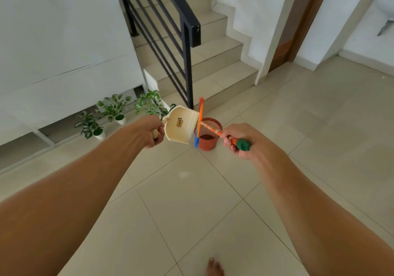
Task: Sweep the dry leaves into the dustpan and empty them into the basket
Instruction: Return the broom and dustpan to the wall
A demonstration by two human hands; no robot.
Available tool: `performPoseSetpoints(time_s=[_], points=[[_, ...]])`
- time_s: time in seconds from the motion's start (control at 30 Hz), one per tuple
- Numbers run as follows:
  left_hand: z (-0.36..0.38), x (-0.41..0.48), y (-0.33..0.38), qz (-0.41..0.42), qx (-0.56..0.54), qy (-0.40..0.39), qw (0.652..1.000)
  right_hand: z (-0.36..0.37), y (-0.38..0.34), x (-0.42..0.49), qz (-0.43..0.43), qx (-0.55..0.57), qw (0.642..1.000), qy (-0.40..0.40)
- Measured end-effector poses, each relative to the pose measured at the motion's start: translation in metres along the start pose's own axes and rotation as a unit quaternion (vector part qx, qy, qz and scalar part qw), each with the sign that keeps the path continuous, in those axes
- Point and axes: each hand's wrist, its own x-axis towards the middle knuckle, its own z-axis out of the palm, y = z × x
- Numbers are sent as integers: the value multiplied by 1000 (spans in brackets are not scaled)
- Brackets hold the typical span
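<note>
Dustpan (181, 126): cream plastic, held in the air and tipped on its side, its open mouth turned toward the basket; a small brown label shows on the inside face.
Left hand (152, 133): fingers curled tight round the dustpan's short handle, arm stretched forward.
Hand brush (215, 130): orange handle with a green end cap; its blue and orange head stands upright across the dustpan's mouth, touching the front edge.
Right hand (241, 141): wrapped round the brush handle near the green cap, fingers clamped on it.
Basket (207, 144): small, round, reddish-brown mesh, upright on the floor, directly below the dustpan's mouth and the brush head.
Dry leaves: dark bits show low inside the basket, too small to identify surely.
Floor (191, 190): glossy beige tiles; a bare foot (214, 267) at the bottom edge.
Potted plants (115, 109): several in white pots along the white wall, left of the dustpan.
Staircase (213, 51): beige steps with a black railing (187, 37), behind the basket.
</note>
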Motion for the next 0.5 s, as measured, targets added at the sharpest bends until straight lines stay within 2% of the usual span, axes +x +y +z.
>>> performPoseSetpoints(time_s=[0.5], points=[[-235, -30, -96, -57, -72, 30, 995, 208, 84, -47, 26, -100, 993, -47]])
